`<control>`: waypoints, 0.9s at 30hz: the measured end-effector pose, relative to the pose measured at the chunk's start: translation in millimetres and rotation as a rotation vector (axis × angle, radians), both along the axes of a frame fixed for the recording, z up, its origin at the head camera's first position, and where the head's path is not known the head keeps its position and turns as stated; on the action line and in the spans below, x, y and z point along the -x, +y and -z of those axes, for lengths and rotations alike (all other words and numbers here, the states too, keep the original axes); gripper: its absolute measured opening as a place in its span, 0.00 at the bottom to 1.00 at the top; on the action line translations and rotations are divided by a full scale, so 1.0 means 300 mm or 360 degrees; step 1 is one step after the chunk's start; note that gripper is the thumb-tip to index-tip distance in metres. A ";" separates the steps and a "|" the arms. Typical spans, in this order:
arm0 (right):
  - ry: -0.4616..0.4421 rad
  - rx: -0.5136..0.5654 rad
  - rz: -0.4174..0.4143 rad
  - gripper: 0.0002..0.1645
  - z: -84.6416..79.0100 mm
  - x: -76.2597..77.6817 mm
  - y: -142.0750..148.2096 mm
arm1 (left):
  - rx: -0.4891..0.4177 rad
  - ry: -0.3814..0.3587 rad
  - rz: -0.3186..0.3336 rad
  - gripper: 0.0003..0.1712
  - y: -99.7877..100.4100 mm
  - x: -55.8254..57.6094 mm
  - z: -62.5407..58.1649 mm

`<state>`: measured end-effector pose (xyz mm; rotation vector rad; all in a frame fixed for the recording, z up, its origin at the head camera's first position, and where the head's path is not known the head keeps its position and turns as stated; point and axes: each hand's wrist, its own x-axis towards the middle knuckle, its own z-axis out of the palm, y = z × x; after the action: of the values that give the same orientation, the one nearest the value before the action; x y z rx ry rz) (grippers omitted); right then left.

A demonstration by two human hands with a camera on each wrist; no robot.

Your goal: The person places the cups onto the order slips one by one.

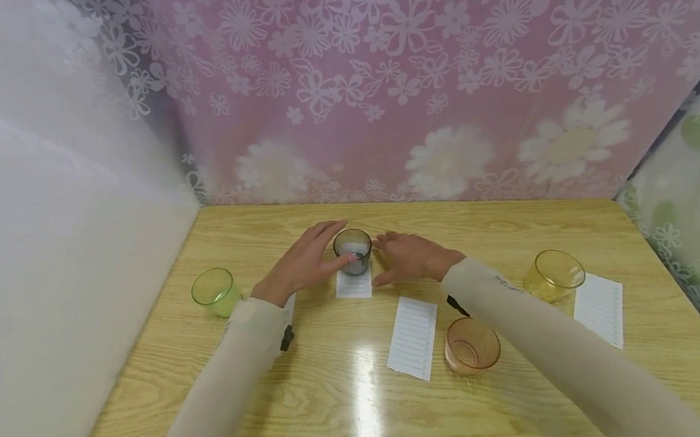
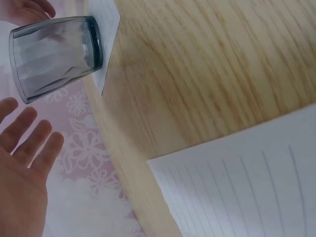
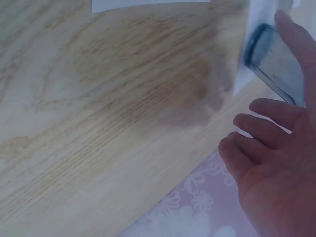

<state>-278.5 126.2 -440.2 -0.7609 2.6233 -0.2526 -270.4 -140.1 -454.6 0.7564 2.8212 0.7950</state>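
A grey see-through drinking glass (image 1: 362, 263) stands upright on a small lined paper slip (image 1: 353, 288) near the back of the table. My left hand (image 1: 307, 262) is at the glass's left, its fingers extended and apart from the glass in the left wrist view. In the head view its thumb overlaps the glass, and I cannot tell whether it touches. From the other side my right hand (image 1: 411, 258) reaches toward the glass (image 3: 279, 61), its fingers loosely bent and nothing gripped.
A green glass (image 1: 217, 296) stands at left, with a partly hidden paper slip (image 1: 291, 308) near the left wrist. An orange glass (image 1: 471, 347) sits beside another slip (image 1: 413, 338). At right, a yellow glass (image 1: 553, 278) adjoins a paper slip (image 1: 600, 310). Flowered cloth (image 1: 341, 109) hangs behind.
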 end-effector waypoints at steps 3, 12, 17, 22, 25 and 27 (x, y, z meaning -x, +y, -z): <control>-0.0018 0.0105 0.0056 0.58 -0.022 -0.012 0.028 | -0.0004 0.0049 0.0024 0.48 0.000 -0.004 -0.005; 0.0111 0.0296 0.0084 0.50 -0.077 -0.060 0.112 | -0.0037 0.0154 0.0142 0.45 0.032 -0.031 -0.040; 0.0173 0.0344 0.0098 0.49 -0.094 -0.093 0.162 | -0.0063 0.0250 0.0253 0.43 0.064 -0.049 -0.066; 0.0203 0.0372 0.0138 0.50 -0.106 -0.124 0.217 | -0.0080 0.0292 0.0358 0.42 0.094 -0.065 -0.080; 0.0220 0.0393 0.0156 0.51 -0.112 -0.142 0.244 | -0.0082 0.0293 0.0409 0.41 0.108 -0.076 -0.089; 0.0232 0.0404 0.0169 0.51 -0.115 -0.154 0.260 | -0.0081 0.0308 0.0444 0.41 0.118 -0.082 -0.090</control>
<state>-232.3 204.2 -405.7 -0.7463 2.8080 -0.5908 -245.7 -104.9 -427.7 1.2642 2.7735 0.7867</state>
